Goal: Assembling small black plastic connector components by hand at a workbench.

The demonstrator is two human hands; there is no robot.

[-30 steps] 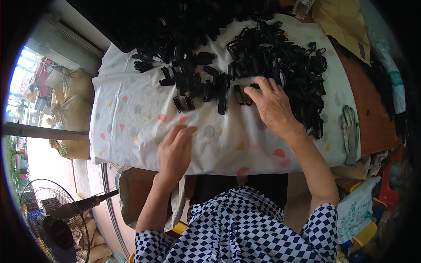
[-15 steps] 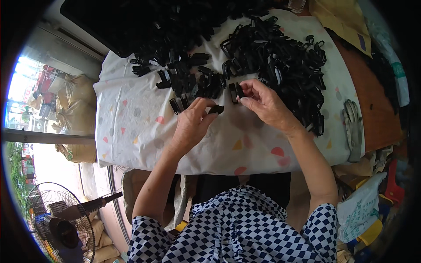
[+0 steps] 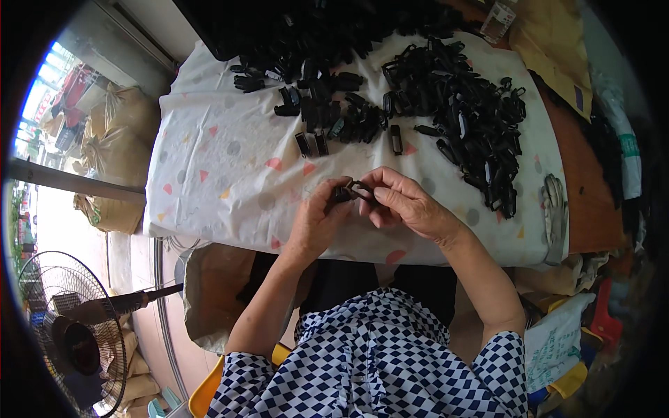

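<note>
My left hand (image 3: 317,219) is closed on a small black plastic piece (image 3: 340,194), mostly covered by the fingers. Close beside it, my right hand (image 3: 408,205) pinches a narrow black plastic frame (image 3: 362,188) with an oblong opening. The two pieces meet or nearly meet between my fingertips; whether they are joined I cannot tell. Beyond my hands a single oblong black piece (image 3: 396,140) lies apart on the patterned tablecloth (image 3: 230,191). Two more black pieces (image 3: 311,145) lie side by side to its left, in front of a small cluster (image 3: 341,115).
A large heap of black pieces (image 3: 460,118) covers the table's right, another heap (image 3: 306,38) the far side by a black tray (image 3: 209,28). Grey gloves (image 3: 554,216) lie at the right edge. A fan (image 3: 77,341) stands lower left; sacks (image 3: 115,160) are beyond the table's left.
Both hands have drawn toward me and closer together, each with a black piece. The right hand has left the area by the lone piece. The whole view has shifted slightly.
</note>
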